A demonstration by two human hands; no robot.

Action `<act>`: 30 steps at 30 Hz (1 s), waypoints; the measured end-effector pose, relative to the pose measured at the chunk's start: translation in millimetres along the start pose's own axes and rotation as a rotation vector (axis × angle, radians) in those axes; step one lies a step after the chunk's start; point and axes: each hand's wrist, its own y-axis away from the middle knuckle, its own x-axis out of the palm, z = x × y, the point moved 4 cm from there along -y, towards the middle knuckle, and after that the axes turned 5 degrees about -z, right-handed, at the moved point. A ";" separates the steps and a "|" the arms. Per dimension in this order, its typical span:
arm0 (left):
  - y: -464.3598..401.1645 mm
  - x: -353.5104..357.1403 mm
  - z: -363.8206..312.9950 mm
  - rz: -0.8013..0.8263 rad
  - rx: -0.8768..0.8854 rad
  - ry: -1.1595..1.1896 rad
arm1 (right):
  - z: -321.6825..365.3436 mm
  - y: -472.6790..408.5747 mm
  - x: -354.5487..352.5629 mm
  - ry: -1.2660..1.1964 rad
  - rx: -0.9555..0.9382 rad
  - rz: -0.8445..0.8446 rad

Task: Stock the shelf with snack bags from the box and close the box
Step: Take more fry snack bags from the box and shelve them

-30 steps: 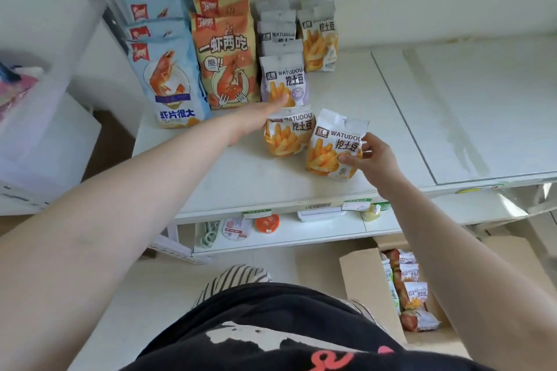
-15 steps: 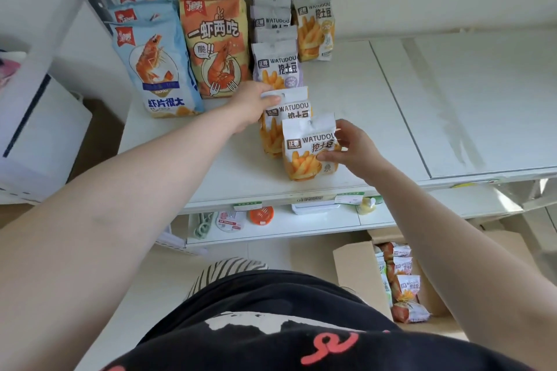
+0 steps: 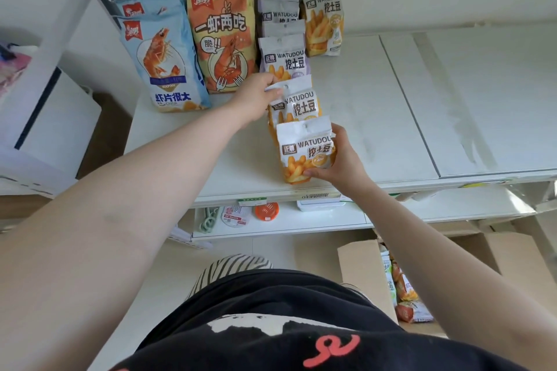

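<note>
"WATUDOU" and "挖土豆" are printed on the small fries bags [image 3: 306, 149]. "一虾两吃" is written on the orange bag [image 3: 223, 39], "虾片很大" on the blue bag [image 3: 164, 69].

head view: sole camera, worn on the person's head | faced forward and steeply down over the white shelf [image 3: 391, 117] | wide-angle, edges bowed | near: both forearms and the black shirt [image 3: 271, 325] filled the lower frame | far: wall behind the shelf | floor and cardboard box [image 3: 361, 274] at bottom right | no second view, no overlap
</note>
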 end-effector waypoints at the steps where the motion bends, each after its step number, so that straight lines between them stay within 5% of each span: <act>1: -0.8 1.8 -1.1 0.018 0.003 -0.025 | -0.5 -2.3 0.5 0.013 -0.005 0.016; 15: 12.4 1.8 -23.2 0.325 0.187 0.000 | 2.3 -28.6 -7.3 0.003 0.012 0.123; 30: 0.5 7.8 -18.2 0.281 0.132 -0.154 | 1.3 -35.8 -4.5 -0.024 -0.030 0.109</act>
